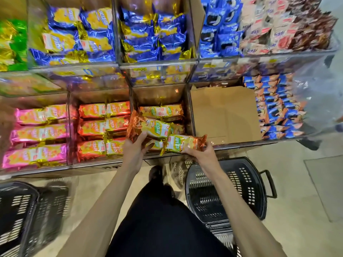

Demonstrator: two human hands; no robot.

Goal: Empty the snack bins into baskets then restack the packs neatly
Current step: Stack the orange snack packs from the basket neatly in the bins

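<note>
My left hand [136,148] grips an orange-and-yellow snack pack [148,127] at the front of a clear lower bin [186,108]. My right hand [199,152] holds a second pack of the same kind [183,143] over the bin's front edge. More such packs [161,111] lie stacked at the back of that bin. A black plastic basket [246,184] stands on the floor below my right hand, with nothing visible inside it. Another black basket [20,210] sits at the lower left.
Neighbouring lower bins hold red-orange packs [103,127] and pink packs [37,134]. To the right lies a bin lined with bare cardboard [226,114], then blue-and-orange packs [278,108]. Upper bins hold blue-and-gold packs [154,34]. Beige tiled floor [306,201] extends right.
</note>
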